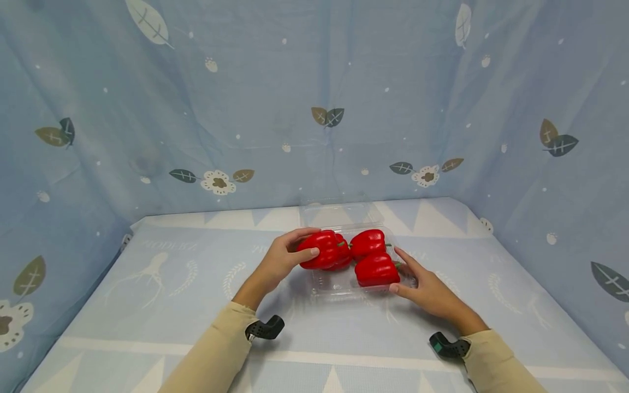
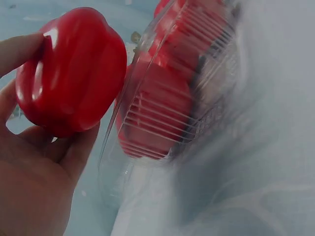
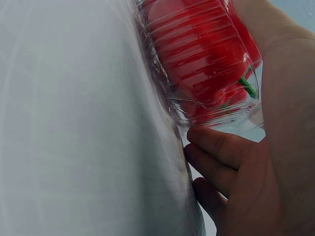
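Currently, left hand [image 1: 276, 263] pinching red pepper [image 1: 326, 245] between thumb and fingers, just above clear container [image 1: 334, 283]. Right hand [image 1: 427, 289] spread beside container's right end. Another pepper [image 1: 346, 257] mostly hidden behind held one.

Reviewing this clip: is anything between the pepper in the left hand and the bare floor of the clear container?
Nothing visible blocks the container's front left floor. Another red pepper lies close by, partly hidden behind the held pepper in the head view; the open lid is at the far side.
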Tool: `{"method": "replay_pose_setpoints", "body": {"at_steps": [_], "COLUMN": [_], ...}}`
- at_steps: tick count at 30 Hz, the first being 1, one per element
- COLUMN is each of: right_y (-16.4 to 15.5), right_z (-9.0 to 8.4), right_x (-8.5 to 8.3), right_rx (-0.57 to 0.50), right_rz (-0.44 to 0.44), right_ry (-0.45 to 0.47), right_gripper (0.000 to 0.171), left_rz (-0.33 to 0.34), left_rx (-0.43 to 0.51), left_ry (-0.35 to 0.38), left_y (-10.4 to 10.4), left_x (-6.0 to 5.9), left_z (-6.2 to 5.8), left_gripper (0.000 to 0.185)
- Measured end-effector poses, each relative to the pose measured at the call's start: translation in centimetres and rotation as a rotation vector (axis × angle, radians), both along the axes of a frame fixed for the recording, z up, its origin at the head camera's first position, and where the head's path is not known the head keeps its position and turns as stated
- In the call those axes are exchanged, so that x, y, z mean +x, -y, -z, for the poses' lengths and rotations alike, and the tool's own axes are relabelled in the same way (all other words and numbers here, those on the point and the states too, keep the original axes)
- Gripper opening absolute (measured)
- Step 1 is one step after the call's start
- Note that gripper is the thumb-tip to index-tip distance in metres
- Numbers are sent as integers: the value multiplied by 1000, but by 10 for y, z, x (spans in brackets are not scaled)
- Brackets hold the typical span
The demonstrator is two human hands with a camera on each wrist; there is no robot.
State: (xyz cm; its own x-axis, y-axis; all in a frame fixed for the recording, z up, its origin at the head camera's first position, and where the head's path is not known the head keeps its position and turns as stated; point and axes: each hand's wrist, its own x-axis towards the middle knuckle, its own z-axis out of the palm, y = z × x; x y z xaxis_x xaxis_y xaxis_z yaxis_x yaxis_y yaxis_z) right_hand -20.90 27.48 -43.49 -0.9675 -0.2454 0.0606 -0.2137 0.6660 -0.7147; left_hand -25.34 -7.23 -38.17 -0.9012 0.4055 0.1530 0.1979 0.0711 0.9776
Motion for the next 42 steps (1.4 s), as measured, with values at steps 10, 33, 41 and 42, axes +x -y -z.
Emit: {"method": "replay_pose_setpoints", "body": {"at_steps": [10, 33, 41, 42], "right_y": [0, 0, -1, -1], "right_z": [0, 1, 1, 2], "right_x": [0, 0, 0, 0], "right_rx": [7, 15, 14, 14], "right_rz": [1, 1, -4, -4], "right_ry": [-16, -24, -32, -32], "right_gripper": [88, 88, 88, 88], "left_rz": [12, 12, 9, 12], "left_rx": [-116, -254, -354, -366], "left_ry": [-92, -275, -350, -370], "left_y": [-10, -26, -27, -27], "left_x": [12, 21, 18, 18], "left_z": [-1, 5, 9, 9], "left_gripper": [43, 43, 50, 51]}}
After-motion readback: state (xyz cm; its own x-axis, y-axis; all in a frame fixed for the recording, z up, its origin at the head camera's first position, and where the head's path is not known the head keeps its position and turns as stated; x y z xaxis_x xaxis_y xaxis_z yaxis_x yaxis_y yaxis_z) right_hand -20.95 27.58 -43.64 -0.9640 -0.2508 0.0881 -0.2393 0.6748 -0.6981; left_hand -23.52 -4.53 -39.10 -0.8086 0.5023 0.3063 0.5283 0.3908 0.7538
